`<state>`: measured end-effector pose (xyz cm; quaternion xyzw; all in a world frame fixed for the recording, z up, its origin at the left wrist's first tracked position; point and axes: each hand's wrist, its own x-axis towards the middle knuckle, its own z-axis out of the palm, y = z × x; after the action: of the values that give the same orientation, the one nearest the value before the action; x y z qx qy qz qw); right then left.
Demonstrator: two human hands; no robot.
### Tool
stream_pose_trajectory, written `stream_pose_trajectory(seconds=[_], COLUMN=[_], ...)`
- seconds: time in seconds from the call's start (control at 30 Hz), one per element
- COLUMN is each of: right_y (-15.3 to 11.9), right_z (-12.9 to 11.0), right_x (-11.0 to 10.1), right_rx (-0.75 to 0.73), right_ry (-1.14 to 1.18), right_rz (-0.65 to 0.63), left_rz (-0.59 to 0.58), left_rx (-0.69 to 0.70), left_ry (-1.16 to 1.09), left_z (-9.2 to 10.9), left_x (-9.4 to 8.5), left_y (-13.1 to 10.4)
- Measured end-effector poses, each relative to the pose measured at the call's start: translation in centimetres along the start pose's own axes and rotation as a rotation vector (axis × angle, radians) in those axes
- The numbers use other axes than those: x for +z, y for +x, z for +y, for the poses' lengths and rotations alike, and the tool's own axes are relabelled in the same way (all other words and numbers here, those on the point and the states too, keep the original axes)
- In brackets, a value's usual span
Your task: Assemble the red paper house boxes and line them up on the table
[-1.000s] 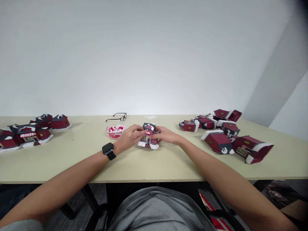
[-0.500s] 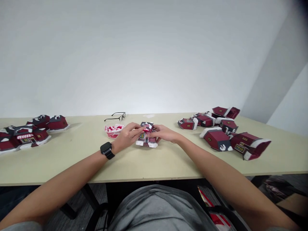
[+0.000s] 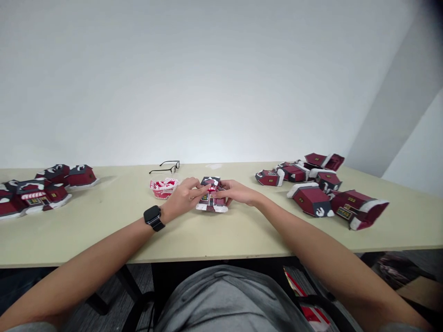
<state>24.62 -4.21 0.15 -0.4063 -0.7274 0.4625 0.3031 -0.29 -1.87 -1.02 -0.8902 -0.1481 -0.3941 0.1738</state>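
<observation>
A small paper house [image 3: 211, 202], dark red with a dark grey roof, yellow windows and a white snowy base, stands upright on the table in front of me. My right hand [image 3: 237, 192] is closed around its right side, thumb across the front. From the left, my left hand [image 3: 187, 196] presses its fingertips on a red-and-white striped awning [image 3: 212, 188] above the door; its other fingers are curled. Just left of that hand sits a red-and-white container [image 3: 163, 190] holding several striped pieces.
Several similar houses [image 3: 81, 176] stand at the left, some with striped awnings. More houses [image 3: 311, 199] lie tipped about at the right. Eyeglasses [image 3: 166, 168] rest behind the container. The table's front edge [image 3: 221, 258] runs before my body; a wall rises behind.
The left fingers have shifted slightly on the awning, with the index finger now stretched along it. My right hand keeps its grip, and the house has barely moved.
</observation>
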Motion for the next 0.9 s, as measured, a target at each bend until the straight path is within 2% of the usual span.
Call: stream_pose_trajectory(seconds=[0.23, 0.43, 0.6, 0.67, 0.77, 0.83, 0.9], right_y=[-0.04, 0.04, -0.08, -0.09, -0.07, -0.05, -0.08], right_z=[0.01, 0.41, 0.42, 0.40, 0.39, 0.34, 0.22], right_x=[0.01, -0.26, -0.35, -0.33, -0.15, 0.03, 0.20], right_rx=[-0.017, -0.001, -0.031, -0.032, -0.038, -0.048, -0.071], right_ry=[-0.016, 0.023, 0.031, 0.019, 0.007, 0.024, 0.042], right_rz=[-0.015, -0.013, -0.026, -0.031, -0.026, -0.021, -0.029], left_rz=[-0.014, -0.110, -0.061, -0.015, 0.056, 0.052, -0.001], left_rx=[0.042, 0.080, 0.071, 0.035, -0.102, -0.220, -0.320], left_ry=[-0.012, -0.010, 0.003, -0.054, -0.169, -0.229, -0.296], left_z=[0.00, -0.25, -0.62, -0.60, -0.27, 0.02, 0.24], left_x=[-0.14, -0.45, -0.15, 0.09, 0.28, 0.23, 0.15], left_y=[0.03, 0.32, 0.19, 0.06, -0.12, -0.18, -0.18])
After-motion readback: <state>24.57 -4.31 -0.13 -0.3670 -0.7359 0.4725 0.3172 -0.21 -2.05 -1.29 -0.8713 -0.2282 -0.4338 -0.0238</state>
